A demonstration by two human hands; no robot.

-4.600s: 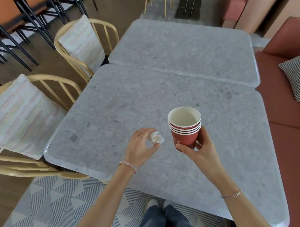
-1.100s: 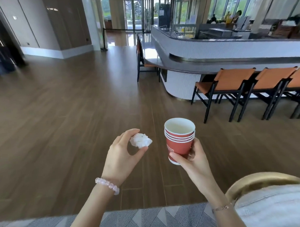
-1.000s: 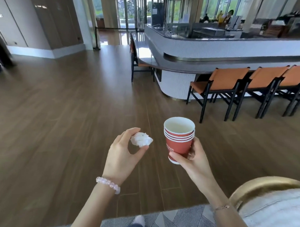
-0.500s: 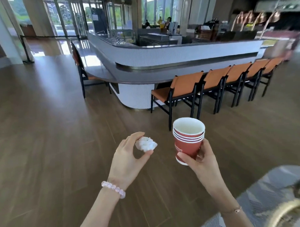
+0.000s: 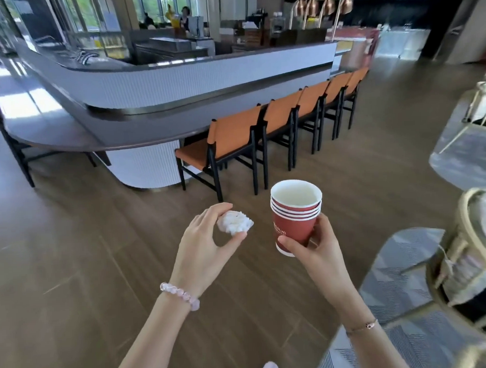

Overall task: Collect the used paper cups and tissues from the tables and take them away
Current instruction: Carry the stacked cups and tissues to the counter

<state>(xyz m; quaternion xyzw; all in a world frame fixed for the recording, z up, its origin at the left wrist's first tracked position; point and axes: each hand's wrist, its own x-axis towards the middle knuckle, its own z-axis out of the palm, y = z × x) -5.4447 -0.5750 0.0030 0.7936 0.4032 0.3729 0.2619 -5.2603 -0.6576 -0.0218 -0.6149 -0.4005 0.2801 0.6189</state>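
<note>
A crumpled white tissue (image 5: 235,226) is pinched between the thumb and fingers of my left hand (image 5: 204,250), held out over the wooden floor. My right hand (image 5: 314,250) grips a stack of several nested red paper cups (image 5: 295,219) upright by its lower part; the top cup's white inside looks empty. Both hands are at chest height, a short gap apart, the tissue to the left of the cups.
A curved white bar counter (image 5: 161,84) with a row of orange chairs (image 5: 226,140) stands ahead. A grey patterned rug (image 5: 400,296), a wooden-framed chair (image 5: 473,264) and a grey table (image 5: 466,145) lie at the right. People stand behind the bar far off.
I have turned away from the grey table and swung right across the room; the bar and orange chairs came into view. Both hands keep the same hold on tissue and cups.
</note>
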